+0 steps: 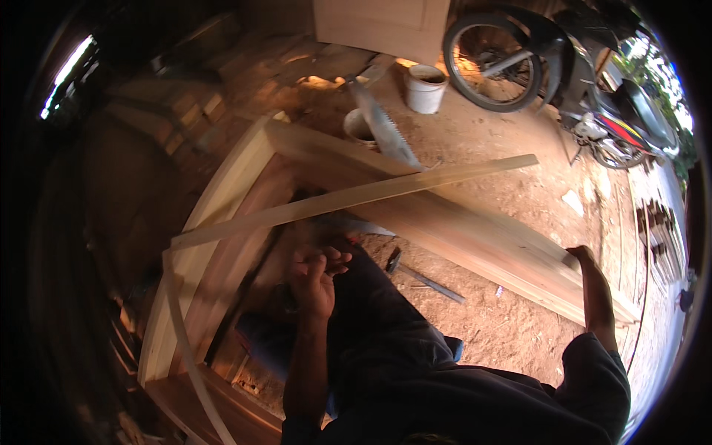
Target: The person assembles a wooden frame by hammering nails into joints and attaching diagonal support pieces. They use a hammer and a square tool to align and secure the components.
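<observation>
A large frame of thick wooden boards surrounds me, its left board [211,204] and right board [475,241] meeting at a far corner. A thin wooden strip [348,194] lies slanted across both boards. From its left end a second strip [185,345] runs down toward the lower edge. My left hand [319,278] is raised inside the frame, fingers loosely curled and apart, with nothing visible in it. At the right, my right hand [584,258] grips the top edge of the right board near its end; its fingertips are partly hidden.
A hammer [424,282] lies on the dirt floor inside the frame. Beyond the frame are a handsaw [384,127], a white bucket [426,90] and a smaller bucket [359,127]. A motorcycle [586,96] stands at the back right; a pale panel [382,26] leans behind.
</observation>
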Motion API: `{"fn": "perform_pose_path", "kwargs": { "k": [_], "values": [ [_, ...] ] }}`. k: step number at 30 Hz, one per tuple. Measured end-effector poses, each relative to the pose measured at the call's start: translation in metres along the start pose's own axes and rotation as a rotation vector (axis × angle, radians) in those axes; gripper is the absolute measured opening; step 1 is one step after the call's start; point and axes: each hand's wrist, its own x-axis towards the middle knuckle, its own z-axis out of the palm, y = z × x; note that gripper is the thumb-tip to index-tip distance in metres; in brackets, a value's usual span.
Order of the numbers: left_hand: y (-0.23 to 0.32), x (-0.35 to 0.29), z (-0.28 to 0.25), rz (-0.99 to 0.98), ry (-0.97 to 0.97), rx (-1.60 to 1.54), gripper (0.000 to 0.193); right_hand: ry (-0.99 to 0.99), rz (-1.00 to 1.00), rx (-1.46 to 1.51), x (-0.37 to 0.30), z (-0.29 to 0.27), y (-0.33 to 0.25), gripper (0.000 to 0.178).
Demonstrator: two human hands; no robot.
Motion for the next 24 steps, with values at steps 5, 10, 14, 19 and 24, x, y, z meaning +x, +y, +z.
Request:
{"fn": "perform_pose_path", "kwargs": {
  "k": [5,10,14,19,24],
  "values": [
    [-0.013,0.038,0.049,-0.064,0.03,0.181,0.019,0.003,-0.041,-0.04,0.0,0.003,-0.016,0.061],
    [-0.043,0.108,0.096,-0.037,-0.111,0.297,0.02,-0.047,-0.075,-0.004,-0.007,-0.01,-0.037,0.056],
    [-0.08,0.163,0.117,-0.043,-0.422,0.601,0.016,-0.087,-0.122,0.018,-0.002,-0.01,-0.038,0.052],
    [-0.113,0.179,0.114,-0.048,-0.462,0.948,0.02,-0.203,-0.287,0.06,0.017,0.014,-0.018,0.047],
    [-0.119,0.175,0.108,-0.037,-0.437,1.054,0.026,0.188,-0.597,0.252,-0.05,-0.02,-0.037,0.03]
  ]
}}
